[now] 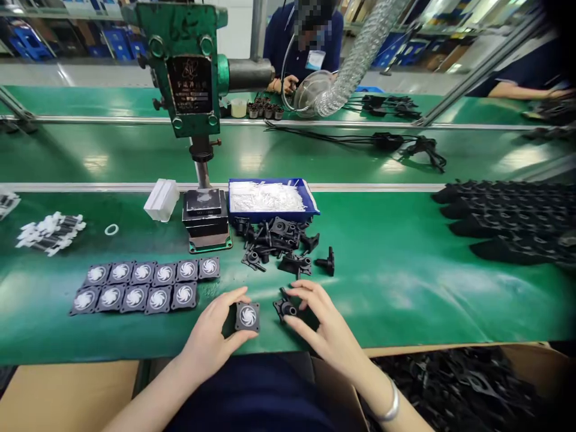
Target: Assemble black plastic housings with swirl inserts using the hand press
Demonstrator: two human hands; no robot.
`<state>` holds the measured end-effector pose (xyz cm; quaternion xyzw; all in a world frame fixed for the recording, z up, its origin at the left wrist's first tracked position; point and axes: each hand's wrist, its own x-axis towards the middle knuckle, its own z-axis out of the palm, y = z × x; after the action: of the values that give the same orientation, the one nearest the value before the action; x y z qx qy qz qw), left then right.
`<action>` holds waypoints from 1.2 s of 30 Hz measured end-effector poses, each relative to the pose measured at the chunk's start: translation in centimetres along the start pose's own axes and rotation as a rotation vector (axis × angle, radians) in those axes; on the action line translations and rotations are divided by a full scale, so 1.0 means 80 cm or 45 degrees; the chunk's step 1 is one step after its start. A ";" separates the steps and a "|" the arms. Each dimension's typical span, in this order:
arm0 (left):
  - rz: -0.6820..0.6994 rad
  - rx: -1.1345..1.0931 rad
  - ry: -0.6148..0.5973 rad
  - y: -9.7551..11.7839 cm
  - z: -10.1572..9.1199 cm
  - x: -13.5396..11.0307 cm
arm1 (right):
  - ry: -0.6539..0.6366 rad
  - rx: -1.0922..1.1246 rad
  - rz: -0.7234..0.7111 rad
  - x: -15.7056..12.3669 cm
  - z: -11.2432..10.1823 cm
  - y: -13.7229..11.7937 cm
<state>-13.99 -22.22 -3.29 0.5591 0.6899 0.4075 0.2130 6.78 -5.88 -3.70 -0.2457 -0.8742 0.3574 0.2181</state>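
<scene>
My left hand (213, 327) has its thumb and fingers around the edges of a small square black fan (247, 317) with a white swirl on its face. To its right, my right hand (321, 321) curls thumb and fingertips around a black plastic bracket (285, 308) with a round hub. Both parts are low over the front of the green table (382, 300). More black brackets (281, 237) lie heaped just beyond my hands. On the left, two rows of similar square fans (135, 297) lie face up.
A green press (189, 72) stands over a black block (206, 213). Beside it are a blue tray (310, 201) of thin white pieces and a white box (162, 200). White-and-black parts (51, 233) lie left; black parts (508, 222) lie right. A co-worker (303, 48) sits opposite.
</scene>
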 end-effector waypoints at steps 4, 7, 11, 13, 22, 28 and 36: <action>-0.115 -0.196 0.082 -0.006 0.013 -0.002 | 0.019 -0.010 -0.097 -0.009 0.007 0.007; -0.161 -0.312 0.081 -0.007 0.017 -0.003 | 0.054 -0.002 -0.115 -0.010 0.014 0.012; -0.183 -0.374 0.070 -0.007 0.017 -0.001 | 0.036 0.001 -0.123 0.001 0.015 0.008; -0.190 -0.379 0.068 -0.006 0.016 0.000 | 0.042 0.046 -0.126 0.011 0.009 -0.001; -0.165 -0.414 0.067 -0.005 0.015 0.004 | 0.119 0.202 -0.317 0.061 -0.014 -0.058; -0.161 -0.391 0.062 -0.001 0.012 0.005 | 0.184 0.255 -0.285 0.070 -0.013 -0.064; -0.145 -0.357 0.059 -0.003 0.012 0.005 | 0.144 0.241 -0.254 0.067 -0.007 -0.063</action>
<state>-13.56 -21.55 -3.96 0.4743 0.6616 0.5000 0.2956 1.50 -5.56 1.48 -0.1558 -0.8429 0.4005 0.3237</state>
